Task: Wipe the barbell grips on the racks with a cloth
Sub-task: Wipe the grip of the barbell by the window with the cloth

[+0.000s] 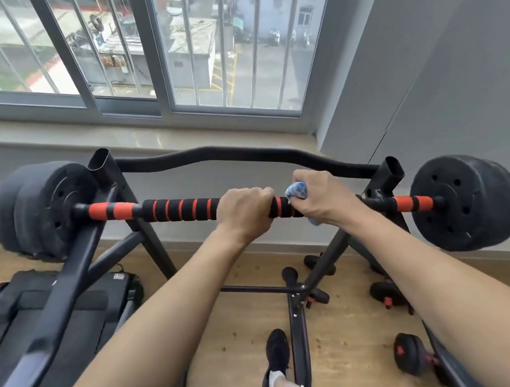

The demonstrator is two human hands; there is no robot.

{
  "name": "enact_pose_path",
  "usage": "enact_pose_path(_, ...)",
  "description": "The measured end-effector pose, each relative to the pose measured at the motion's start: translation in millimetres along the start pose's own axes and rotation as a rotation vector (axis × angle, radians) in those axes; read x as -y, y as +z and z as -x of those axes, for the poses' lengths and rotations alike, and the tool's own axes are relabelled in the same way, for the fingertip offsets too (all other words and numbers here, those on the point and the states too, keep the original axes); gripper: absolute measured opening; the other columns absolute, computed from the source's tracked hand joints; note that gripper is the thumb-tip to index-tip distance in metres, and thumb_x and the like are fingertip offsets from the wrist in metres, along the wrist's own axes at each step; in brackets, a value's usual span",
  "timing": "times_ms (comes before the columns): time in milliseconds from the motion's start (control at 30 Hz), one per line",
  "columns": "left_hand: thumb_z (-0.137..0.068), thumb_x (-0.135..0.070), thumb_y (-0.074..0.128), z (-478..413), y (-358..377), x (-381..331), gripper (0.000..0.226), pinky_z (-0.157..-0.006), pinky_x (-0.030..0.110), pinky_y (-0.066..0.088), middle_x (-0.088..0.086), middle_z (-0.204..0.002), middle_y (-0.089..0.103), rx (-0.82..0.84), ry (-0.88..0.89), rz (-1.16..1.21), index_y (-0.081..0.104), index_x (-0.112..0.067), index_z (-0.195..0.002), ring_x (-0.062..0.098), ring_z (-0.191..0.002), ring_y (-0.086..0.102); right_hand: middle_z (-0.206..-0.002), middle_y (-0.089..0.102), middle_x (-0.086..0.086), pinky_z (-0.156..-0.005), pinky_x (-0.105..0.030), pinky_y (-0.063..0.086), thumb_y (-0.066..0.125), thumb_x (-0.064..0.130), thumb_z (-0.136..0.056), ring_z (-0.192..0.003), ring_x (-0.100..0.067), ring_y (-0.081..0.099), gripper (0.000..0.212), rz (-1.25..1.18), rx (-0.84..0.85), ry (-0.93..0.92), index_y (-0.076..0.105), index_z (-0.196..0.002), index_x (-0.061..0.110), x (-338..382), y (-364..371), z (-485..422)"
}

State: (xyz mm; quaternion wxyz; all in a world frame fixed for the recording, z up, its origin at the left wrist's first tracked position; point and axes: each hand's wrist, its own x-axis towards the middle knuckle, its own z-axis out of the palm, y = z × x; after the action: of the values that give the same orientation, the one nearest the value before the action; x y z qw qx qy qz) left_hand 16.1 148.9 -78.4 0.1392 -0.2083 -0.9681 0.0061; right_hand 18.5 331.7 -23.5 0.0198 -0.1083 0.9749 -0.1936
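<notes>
While the barbell (pixel 112 210) lies across the rack (pixel 105 168), both hands sit on its striped foam grip (pixel 180 209). Left hand (pixel 245 214): bare, fingers curled round the grip. Right hand (pixel 323 198): just beside it, clamped on a blue cloth (pixel 296 190) pressed against the grip. Plates (pixel 464 201) on both ends. Dumbbells (pixel 410 353) on the floor (pixel 348 328) below

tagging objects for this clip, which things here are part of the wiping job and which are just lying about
Part of the job:
- barbell grip, gripped by the left hand
- blue cloth, held on the bar by the right hand
- rack carrying the bar

Just lying about:
- dumbbells on the floor
- black exercise machine at left
- curved black bar behind
</notes>
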Motion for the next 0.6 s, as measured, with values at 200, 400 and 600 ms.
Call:
enact_pose_path(200,-0.082,-0.022,0.073,3.6,1.3,-8.5,0.016,-0.056,0.033,0.041,0.001,-0.074,0.064,-0.056,-0.008,-0.001,0.057,-0.019,-0.086,0.026,-0.063,0.061,-0.077,0.062,-0.002,-0.062,-0.044,0.06,0.064,0.034,-0.091,-0.07,-0.023,0.065,0.018,-0.096,-0.006,0.012,0.054,-0.083,0.021,-2.6,3.0,3.7)
enact_pose_path(400,-0.086,-0.036,0.078,-40.7,-37.0,13.8,0.028,-0.065,0.033,0.064,0.0,-0.08,0.076,0.807,-0.127,0.478,0.065,-0.019,-0.105,0.015,-0.061,0.075,-0.083,0.065,-0.005,-0.062,-0.035,0.059,0.068,0.033,-0.09,-0.075,-0.021,0.067,0.017,-0.124,0.073,0.022,0.056,-0.086,0.021,-3.7,-5.0,4.2)
enact_pose_path(600,-0.08,-0.023,0.075,4.7,1.9,-8.1,0.011,-0.052,0.032,0.049,-0.001,-0.063,0.063,0.031,-0.046,-0.021,0.064,-0.02,-0.078,0.025,-0.053,0.06,-0.081,0.062,-0.004,-0.062,-0.035,0.055,0.064,0.03,-0.09,-0.074,-0.022,0.064,0.015,-0.054,0.013,0.041,0.052,-0.084,0.022,3.6,2.3,3.4)
